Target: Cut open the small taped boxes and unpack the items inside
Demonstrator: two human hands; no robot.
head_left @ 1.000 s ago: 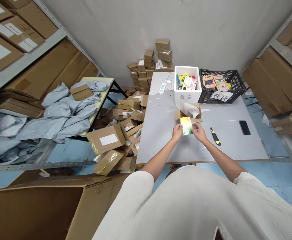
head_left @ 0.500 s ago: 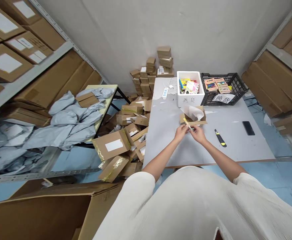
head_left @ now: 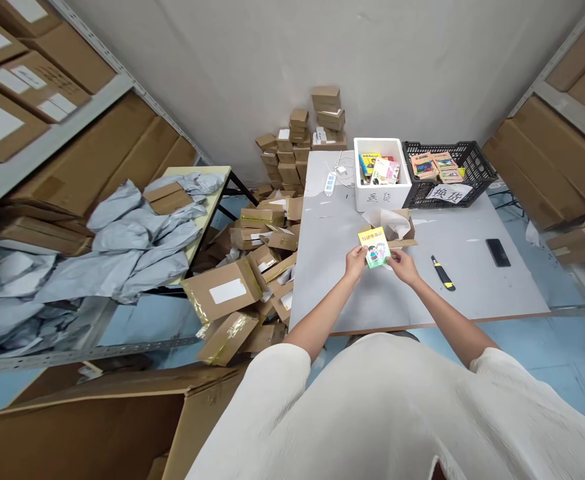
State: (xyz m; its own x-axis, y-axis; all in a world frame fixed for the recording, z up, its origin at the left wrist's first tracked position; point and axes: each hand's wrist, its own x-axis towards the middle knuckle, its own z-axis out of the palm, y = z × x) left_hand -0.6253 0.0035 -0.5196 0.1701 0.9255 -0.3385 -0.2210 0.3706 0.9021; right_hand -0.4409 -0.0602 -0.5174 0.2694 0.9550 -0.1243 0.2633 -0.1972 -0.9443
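Observation:
A small yellow, white and green book (head_left: 375, 247) is held up with its printed cover facing me. My left hand (head_left: 355, 261) pinches its left edge, and my right hand (head_left: 403, 265) grips its right edge. Just behind the book stands an opened cardboard box (head_left: 408, 233) with white paper (head_left: 395, 223) sticking out; the book hides part of it. To the right of my right hand a black and yellow utility knife (head_left: 443, 273) lies on the grey table (head_left: 322, 280).
Behind the box are a white foam bin (head_left: 382, 199) and a black crate (head_left: 477, 180), both holding books. A phone (head_left: 497, 253) lies at the right, a power strip (head_left: 330, 184) at the back left. Cardboard boxes (head_left: 222, 291) pile up beside the table; grey mailer bags (head_left: 122, 247) fill the left.
The book was edge-on between my hands; now its cover is turned toward me. My hands have moved slightly apart, and the view has shifted a little.

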